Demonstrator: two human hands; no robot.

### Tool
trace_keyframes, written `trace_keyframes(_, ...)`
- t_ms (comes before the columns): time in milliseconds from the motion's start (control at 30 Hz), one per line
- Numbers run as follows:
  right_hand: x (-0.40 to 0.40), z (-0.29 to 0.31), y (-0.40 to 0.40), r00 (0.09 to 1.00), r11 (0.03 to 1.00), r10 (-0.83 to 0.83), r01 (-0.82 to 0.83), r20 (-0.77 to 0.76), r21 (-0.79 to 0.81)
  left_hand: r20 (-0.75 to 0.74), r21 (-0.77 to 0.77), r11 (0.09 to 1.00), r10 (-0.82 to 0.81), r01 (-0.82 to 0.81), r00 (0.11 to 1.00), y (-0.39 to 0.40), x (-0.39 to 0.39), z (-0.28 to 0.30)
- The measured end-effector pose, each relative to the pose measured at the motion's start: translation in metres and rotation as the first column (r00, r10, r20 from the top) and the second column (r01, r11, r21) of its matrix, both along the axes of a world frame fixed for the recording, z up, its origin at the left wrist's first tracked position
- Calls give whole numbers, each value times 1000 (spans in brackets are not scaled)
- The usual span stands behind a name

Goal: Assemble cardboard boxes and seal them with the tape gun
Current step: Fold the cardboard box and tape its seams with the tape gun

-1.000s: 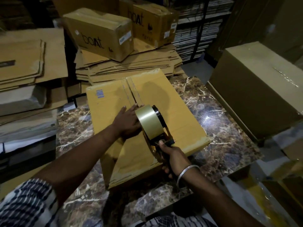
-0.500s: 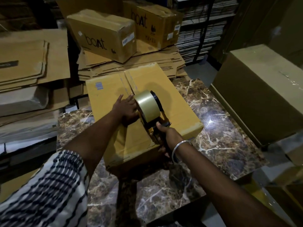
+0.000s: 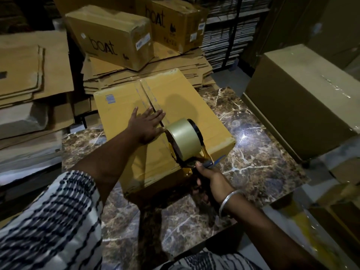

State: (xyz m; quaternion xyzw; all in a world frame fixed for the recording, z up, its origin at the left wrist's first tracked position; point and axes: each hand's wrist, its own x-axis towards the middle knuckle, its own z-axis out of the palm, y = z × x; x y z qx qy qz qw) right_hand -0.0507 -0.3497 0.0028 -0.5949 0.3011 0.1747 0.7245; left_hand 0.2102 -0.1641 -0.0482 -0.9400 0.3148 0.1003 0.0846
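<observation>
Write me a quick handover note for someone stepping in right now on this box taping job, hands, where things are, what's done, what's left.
Left hand: flat, fingers straight, pressing the flaps of the box beside the centre seam.
Right hand: grips the tape gun handle, the gun at the near end of the seam.
The box sits on the marble table, flaps closed.
Done: box folded, flaps shut.
Left: the far part of the seam looks untaped; run tape along it, cut, press down.
</observation>
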Motion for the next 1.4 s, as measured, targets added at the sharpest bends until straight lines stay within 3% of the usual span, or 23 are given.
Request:
trace_keyframes(133, 2, 7, 11, 1000, 998, 1, -2, 26, 55, 110, -41, 997, -56, 61, 992, -4, -24, 9)
trace_keyframes(233, 2, 6, 9, 1000, 1000, 8, -9, 29, 30, 34, -150, 972, -179, 182, 983, -11, -57, 15)
trace_keyframes(300, 2, 7, 7, 1000, 1000, 19, -19, 24, 14, -23, -183, 968, -177, 170, 984, -12, -64, 12)
trace_keyframes(533, -5, 8, 2, 998, 996, 26, -31, -64, -89, -51, -77, 989, -129, 125, 990, -8, -53, 6)
trace_keyframes(733, -36, 0, 1, 995, 997, -53, 57, 79, -43, -46, -47, 992, -120, 118, 992, -8, -58, 9)
trace_keyframes(900, -65, -6, -1, 994, 991, -70, 79, 87, -106, -24, -66, 991, -120, 118, 993, -9, -65, 9)
trace_keyframes(1000, -65, -15, 0, 991, 987, -85, 98, 101, -127, -26, -242, 947, -222, 209, 975, -3, -81, 6)
trace_keyframes(1067, -65, -18, 0, 991, 987, -64, 81, 121, -138, -55, -437, 845, -367, 309, 928, 8, -98, 2)
trace_keyframes(1133, -67, -17, 0, 987, 990, -62, 79, 146, -116, -95, -507, 777, -481, 374, 871, 19, -114, -1)
trace_keyframes(1200, -69, -14, 0, 985, 992, -78, 93, 156, -89, -127, -440, 803, -498, 402, 858, 25, -124, -3)
trace_keyframes(1300, -69, -14, -1, 983, 992, -95, 107, 155, -69, -120, -237, 886, -433, 398, 893, 20, -127, 3)
trace_keyframes(1400, -62, -18, -2, 981, 993, -110, 117, 157, -34, -102, -28, 909, -416, 416, 903, 10, -126, 12)
